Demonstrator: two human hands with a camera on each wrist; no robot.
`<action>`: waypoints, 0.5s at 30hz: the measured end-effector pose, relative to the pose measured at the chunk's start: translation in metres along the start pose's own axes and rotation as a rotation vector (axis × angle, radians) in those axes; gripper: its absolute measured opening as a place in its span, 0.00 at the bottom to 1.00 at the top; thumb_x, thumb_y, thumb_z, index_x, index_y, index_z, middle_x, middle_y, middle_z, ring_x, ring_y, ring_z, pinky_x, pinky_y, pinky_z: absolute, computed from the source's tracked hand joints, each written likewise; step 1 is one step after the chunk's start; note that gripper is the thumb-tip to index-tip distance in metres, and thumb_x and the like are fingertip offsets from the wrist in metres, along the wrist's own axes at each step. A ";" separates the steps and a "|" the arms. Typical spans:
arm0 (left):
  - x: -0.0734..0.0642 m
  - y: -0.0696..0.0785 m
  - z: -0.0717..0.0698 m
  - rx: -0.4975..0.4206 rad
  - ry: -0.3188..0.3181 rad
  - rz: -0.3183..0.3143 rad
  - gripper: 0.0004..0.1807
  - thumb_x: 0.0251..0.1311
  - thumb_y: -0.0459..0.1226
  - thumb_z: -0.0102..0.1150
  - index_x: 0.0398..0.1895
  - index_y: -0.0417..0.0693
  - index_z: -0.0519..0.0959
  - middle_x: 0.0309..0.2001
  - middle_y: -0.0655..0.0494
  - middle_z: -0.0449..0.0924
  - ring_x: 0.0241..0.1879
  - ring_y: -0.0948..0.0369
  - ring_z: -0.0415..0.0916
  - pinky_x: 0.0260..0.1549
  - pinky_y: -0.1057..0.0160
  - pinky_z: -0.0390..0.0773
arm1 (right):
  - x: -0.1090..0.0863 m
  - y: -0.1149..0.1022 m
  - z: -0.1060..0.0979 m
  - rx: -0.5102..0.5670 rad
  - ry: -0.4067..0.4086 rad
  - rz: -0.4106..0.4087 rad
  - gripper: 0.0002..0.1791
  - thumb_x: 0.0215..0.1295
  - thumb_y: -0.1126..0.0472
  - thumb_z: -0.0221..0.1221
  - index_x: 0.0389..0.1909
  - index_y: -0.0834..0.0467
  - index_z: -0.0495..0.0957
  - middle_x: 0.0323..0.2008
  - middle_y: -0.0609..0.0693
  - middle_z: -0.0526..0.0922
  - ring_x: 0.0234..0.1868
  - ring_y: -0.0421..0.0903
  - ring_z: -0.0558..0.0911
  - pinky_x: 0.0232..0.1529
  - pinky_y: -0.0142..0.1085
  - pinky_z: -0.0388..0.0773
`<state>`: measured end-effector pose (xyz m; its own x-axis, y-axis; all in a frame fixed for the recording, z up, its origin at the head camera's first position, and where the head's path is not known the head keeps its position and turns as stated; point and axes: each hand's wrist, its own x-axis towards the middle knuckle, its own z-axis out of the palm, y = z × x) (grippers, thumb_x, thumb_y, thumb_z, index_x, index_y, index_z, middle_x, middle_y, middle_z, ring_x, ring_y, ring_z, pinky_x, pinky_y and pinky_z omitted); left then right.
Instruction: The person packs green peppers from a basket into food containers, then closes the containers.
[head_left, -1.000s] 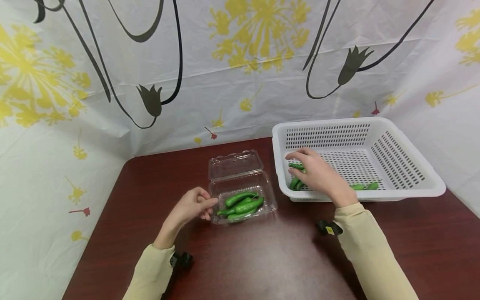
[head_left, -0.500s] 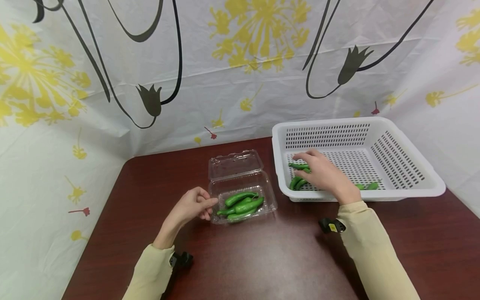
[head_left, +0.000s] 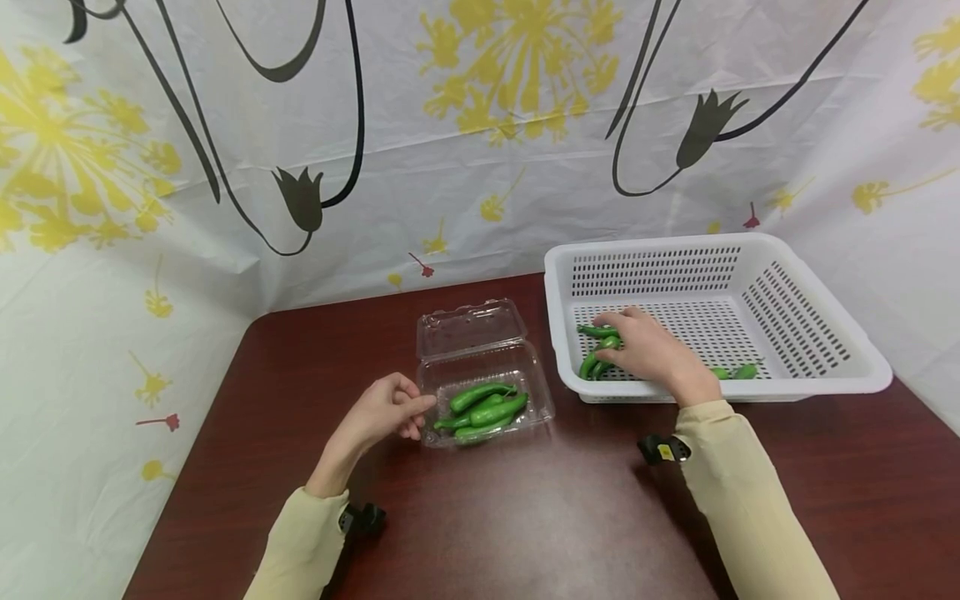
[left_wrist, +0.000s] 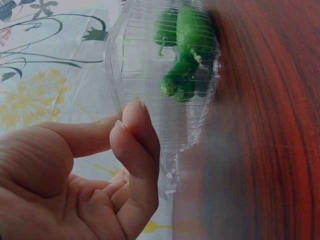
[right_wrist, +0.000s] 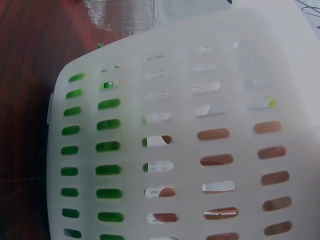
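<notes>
Several green peppers lie in a clear plastic clamshell container, its lid raised. My left hand pinches the container's left edge between thumb and fingers; the left wrist view shows the fingertips at its thin rim. More green peppers lie in the left part of a white slotted basket. Over these reaches my right hand, thumb and fingers apart around the peppers; whether the fingertips touch one is unclear. In the right wrist view the basket wall hides most of the hand.
Two further green peppers lie near the basket's front wall, partly behind the right wrist. The dark reddish table bears both containers. A patterned white sheet hangs behind the table and along its sides.
My right hand has shifted slightly right and lower over the peppers in the basket, uncovering more of them. The left hand and the clear container have not moved.
</notes>
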<state>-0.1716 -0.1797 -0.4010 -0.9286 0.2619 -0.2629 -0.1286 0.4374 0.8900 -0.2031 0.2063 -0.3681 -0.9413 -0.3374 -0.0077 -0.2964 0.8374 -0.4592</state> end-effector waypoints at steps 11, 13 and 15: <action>0.003 -0.003 -0.002 -0.006 -0.003 -0.005 0.14 0.70 0.37 0.63 0.42 0.35 0.69 0.24 0.47 0.79 0.18 0.60 0.78 0.24 0.61 0.82 | 0.001 0.008 0.002 -0.010 -0.025 -0.014 0.26 0.67 0.60 0.65 0.61 0.68 0.74 0.55 0.70 0.78 0.55 0.66 0.76 0.56 0.62 0.72; 0.003 -0.003 -0.002 -0.007 0.001 -0.009 0.14 0.69 0.37 0.63 0.41 0.35 0.70 0.24 0.47 0.79 0.18 0.60 0.78 0.24 0.61 0.82 | 0.002 0.009 0.002 -0.006 -0.031 -0.017 0.25 0.66 0.61 0.65 0.60 0.69 0.75 0.53 0.68 0.80 0.54 0.65 0.78 0.56 0.61 0.72; 0.003 -0.004 -0.002 -0.003 -0.001 -0.010 0.14 0.70 0.36 0.63 0.41 0.35 0.70 0.24 0.47 0.79 0.18 0.60 0.78 0.24 0.61 0.82 | 0.002 0.009 0.002 -0.003 -0.042 -0.014 0.24 0.66 0.61 0.65 0.60 0.69 0.75 0.52 0.67 0.82 0.54 0.64 0.79 0.56 0.60 0.73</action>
<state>-0.1747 -0.1821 -0.4047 -0.9270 0.2580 -0.2723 -0.1392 0.4375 0.8884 -0.2070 0.2127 -0.3744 -0.9296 -0.3666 -0.0386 -0.3098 0.8337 -0.4572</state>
